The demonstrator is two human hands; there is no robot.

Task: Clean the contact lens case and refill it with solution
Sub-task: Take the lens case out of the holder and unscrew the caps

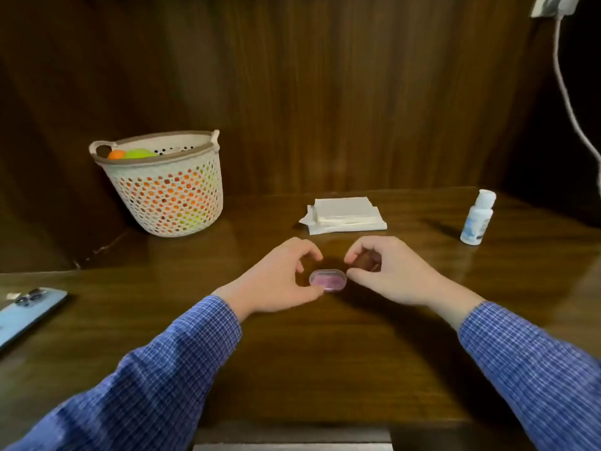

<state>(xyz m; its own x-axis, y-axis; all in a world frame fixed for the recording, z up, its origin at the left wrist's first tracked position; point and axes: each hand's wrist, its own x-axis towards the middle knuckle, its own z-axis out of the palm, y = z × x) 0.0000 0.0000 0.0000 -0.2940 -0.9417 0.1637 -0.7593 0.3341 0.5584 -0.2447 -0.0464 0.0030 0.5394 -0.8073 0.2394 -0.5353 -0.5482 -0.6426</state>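
the small pink lens case (327,280) lies on the counter (325,353); left hand (276,281) pinches its end, right hand (390,271) touches the other. prying it apart could flick it away.

Both arms wear long sleeves (182,362) of blue checked cloth with fine pale lines. The cuffs end at the wrists, leaving both hands bare.
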